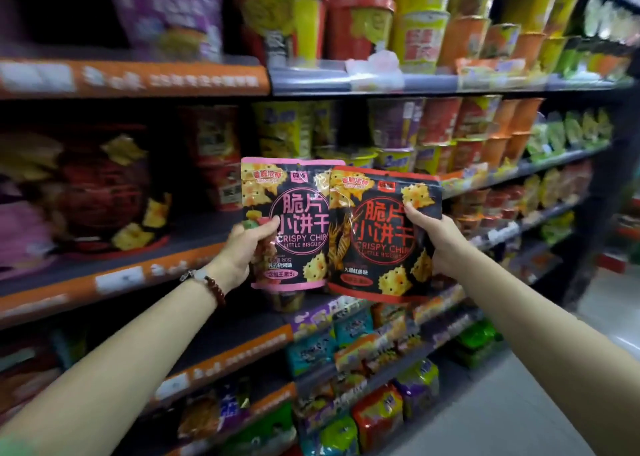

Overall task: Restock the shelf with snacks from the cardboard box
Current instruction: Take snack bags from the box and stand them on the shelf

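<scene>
Left hand (242, 247) grips my pink-trimmed black biscuit pouch (287, 223); right hand (433, 237) grips the red-trimmed one (377, 233). Both stand upright, edges overlapping. Matching pouches sit far left on the orange-edged shelf (114, 279), nearer my left hand.

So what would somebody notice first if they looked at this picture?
Probably the two snack bags held up in the middle: a pink-edged bag in the left hand and a red-edged bag, overlapping it, in the right hand. Behind them, shelves hold colourful noodle cups.
</scene>
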`<action>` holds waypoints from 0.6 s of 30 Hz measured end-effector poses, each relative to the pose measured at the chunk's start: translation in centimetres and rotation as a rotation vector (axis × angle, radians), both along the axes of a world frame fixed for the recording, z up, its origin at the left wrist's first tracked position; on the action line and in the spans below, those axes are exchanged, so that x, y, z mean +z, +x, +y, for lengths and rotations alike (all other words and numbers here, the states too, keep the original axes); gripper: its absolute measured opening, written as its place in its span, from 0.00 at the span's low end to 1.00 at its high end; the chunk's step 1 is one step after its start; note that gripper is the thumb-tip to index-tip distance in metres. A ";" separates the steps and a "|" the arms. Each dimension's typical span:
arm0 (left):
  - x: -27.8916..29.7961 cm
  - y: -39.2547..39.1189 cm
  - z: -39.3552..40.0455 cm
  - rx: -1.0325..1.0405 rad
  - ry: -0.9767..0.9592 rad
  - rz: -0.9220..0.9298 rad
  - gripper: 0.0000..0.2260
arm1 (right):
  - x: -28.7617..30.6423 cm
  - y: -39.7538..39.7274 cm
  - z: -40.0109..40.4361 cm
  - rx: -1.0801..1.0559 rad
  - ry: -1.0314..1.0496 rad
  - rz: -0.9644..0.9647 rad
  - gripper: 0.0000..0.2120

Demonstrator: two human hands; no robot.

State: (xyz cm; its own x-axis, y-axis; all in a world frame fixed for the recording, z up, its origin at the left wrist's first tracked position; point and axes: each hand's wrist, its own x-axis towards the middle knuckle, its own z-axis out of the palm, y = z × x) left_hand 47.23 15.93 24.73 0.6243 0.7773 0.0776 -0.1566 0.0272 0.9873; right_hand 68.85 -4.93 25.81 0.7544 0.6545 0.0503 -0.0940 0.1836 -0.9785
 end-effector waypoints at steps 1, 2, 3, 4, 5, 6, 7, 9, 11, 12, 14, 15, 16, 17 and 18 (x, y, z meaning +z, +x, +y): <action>0.6 -1.7 0.5 0.024 0.017 -0.003 0.20 | 0.7 -1.0 1.4 0.035 0.007 -0.008 0.16; 1.2 -3.5 1.1 0.041 0.038 -0.006 0.19 | 1.4 -2.1 2.7 0.071 0.015 -0.015 0.14; 1.8 -5.2 1.7 0.062 0.072 -0.007 0.14 | 2.0 -3.2 4.1 0.101 0.026 -0.017 0.13; 2.4 -7.0 2.2 0.093 0.103 -0.008 0.07 | 2.6 -4.2 5.5 0.131 0.038 -0.018 0.12; 2.9 -8.7 2.8 0.131 0.126 -0.010 0.03 | 3.0 -5.3 6.8 0.157 0.048 -0.020 0.11; 3.4 -10.4 3.2 0.159 0.139 -0.014 0.03 | 3.4 -6.4 8.1 0.183 0.054 -0.026 0.11; 3.8 -12.1 3.7 0.182 0.148 -0.017 0.04 | 3.7 -7.5 9.3 0.210 0.057 -0.037 0.10; 4.4 -15.4 4.4 0.229 0.169 -0.016 0.05 | 4.1 -9.7 11.6 0.269 0.052 -0.056 0.09; 4.7 -18.2 5.0 0.277 0.191 -0.015 0.05 | 4.5 -11.8 13.6 0.319 0.058 -0.064 0.10; 4.9 -19.5 5.0 0.298 0.192 -0.020 0.06 | 4.6 -12.9 14.5 0.345 0.056 -0.063 0.12; 5.1 -21.9 5.3 0.338 0.196 -0.037 0.07 | 4.8 -14.9 16.3 0.401 0.056 -0.066 0.10; 5.2 -23.2 5.5 0.366 0.199 -0.045 0.07 | 5.0 -15.9 17.1 0.431 0.060 -0.071 0.08; 5.3 -24.4 5.6 0.396 0.200 -0.050 0.07 | 5.2 -16.9 17.9 0.457 0.070 -0.072 0.07; 5.4 -25.7 5.9 0.426 0.209 -0.050 0.07 | 5.4 -17.9 18.6 0.478 0.082 -0.074 0.07; 5.6 -26.9 6.1 0.455 0.217 -0.048 0.07 | 5.6 -18.7 19.4 0.494 0.095 -0.076 0.07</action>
State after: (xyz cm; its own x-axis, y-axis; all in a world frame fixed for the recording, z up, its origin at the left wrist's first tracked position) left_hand 20.31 22.01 30.29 0.2174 0.9326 0.2882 -0.1502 -0.2598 0.9539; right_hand 50.12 14.44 31.38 0.3482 0.9219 0.1697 -0.1213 0.2238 -0.9671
